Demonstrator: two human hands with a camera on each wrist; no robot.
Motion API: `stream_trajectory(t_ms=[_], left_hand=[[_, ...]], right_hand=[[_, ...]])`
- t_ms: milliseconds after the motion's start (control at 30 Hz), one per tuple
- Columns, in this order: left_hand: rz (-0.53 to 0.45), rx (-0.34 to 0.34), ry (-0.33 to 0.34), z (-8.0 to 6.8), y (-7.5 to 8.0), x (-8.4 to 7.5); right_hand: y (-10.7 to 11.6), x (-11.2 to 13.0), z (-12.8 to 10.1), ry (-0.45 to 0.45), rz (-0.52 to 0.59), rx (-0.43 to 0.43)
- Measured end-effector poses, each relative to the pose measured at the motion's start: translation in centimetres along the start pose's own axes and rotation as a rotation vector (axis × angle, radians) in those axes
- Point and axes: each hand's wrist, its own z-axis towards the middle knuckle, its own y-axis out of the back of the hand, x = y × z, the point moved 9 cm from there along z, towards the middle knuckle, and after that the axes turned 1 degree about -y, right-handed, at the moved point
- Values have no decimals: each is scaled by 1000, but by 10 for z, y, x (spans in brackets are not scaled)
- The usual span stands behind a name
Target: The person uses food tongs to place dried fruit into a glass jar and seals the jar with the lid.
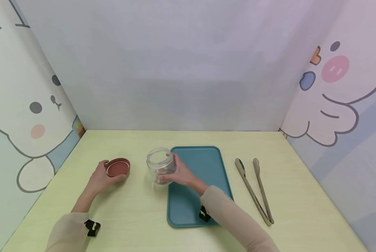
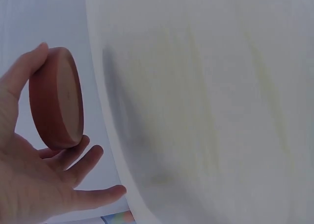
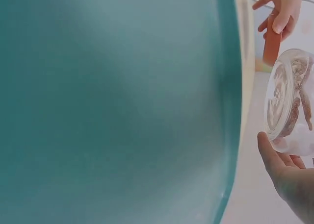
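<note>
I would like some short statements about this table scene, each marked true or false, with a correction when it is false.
1. The left hand holds the red lid. True.
2. The jar has its lid on. False: its mouth is open, and the lid is off to the left of it.
3. The right hand grips the jar. True.
4. The tongs lie on the tray. False: they lie on the table, to the right of the tray.
5. The jar stands in the middle of the tray. False: it is at the tray's left edge, beside it.
</note>
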Motion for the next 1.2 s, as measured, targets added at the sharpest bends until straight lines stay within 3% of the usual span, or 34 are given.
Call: stream_trajectory(t_ms=[167, 367, 600, 767, 867, 1067, 1200], left_hand=[[-117, -25, -5, -2, 5, -6], [-337, 8, -13, -8, 3, -19], [-519, 20, -39, -14, 2, -38], [-668, 42, -68, -18, -3, -49], [-851, 77, -119, -20, -7, -58], [-1340, 218, -294, -23, -9, -80], [-1483, 288, -347, -23, -9, -87]], right_hand=[[9, 3, -7, 5, 53, 10], [19, 4, -14, 15, 52, 11], [30, 5, -21, 34, 45, 12], [33, 4, -25, 57, 122, 40], [34, 3, -27, 64, 168, 51], [36, 1, -31, 86, 193, 51], [34, 1, -33, 81, 211, 72]])
